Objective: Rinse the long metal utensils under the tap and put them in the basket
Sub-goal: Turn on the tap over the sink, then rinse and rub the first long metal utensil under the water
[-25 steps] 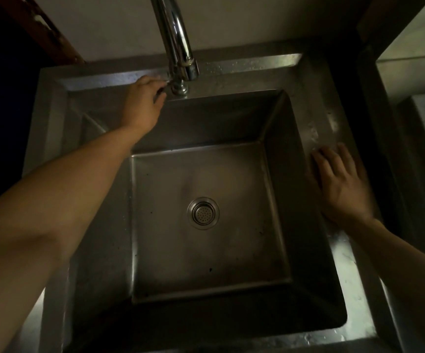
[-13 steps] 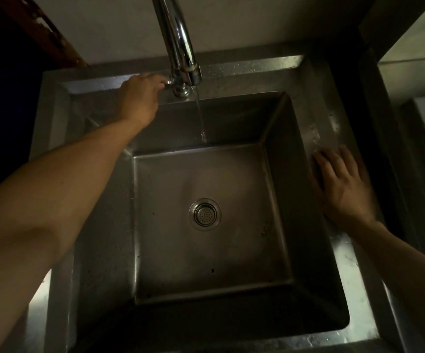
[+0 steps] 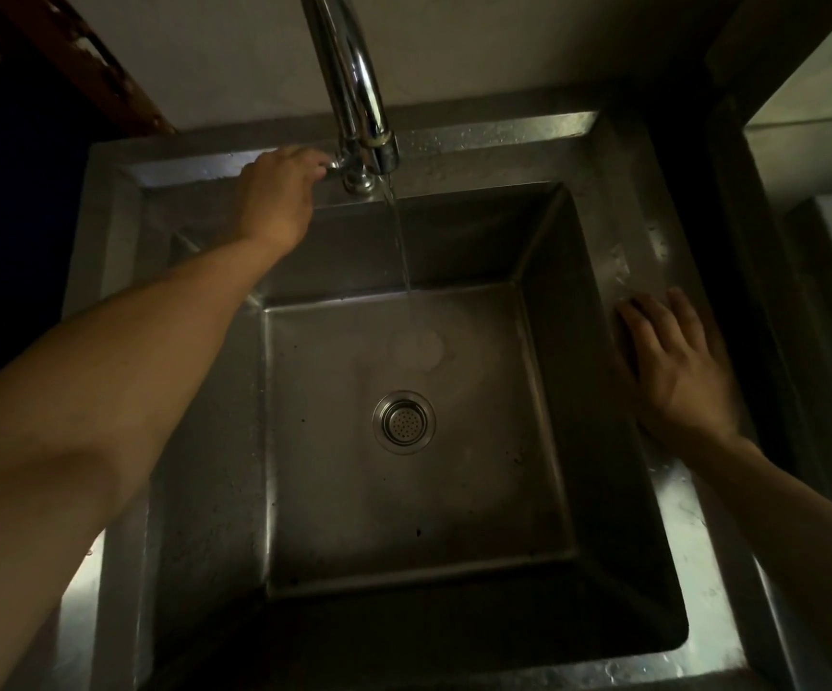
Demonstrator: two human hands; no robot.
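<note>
1. The tap point(image 3: 354, 92) rises at the back rim of the steel sink point(image 3: 618, 231); a thin stream of water point(image 3: 400, 241) falls from its spout to the basin floor, behind the drain point(image 3: 404, 422).
2. The left hand point(image 3: 276, 197) reaches to the tap's base, fingers curled round its small handle point(image 3: 333, 167).
3. The right hand point(image 3: 673, 366) lies flat on the sink's right rim, fingers spread, holding nothing.
4. No utensils or basket are in view.

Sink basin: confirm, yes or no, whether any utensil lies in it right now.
No: the sink basin shows only the drain strainer and water running from the tap.
</note>
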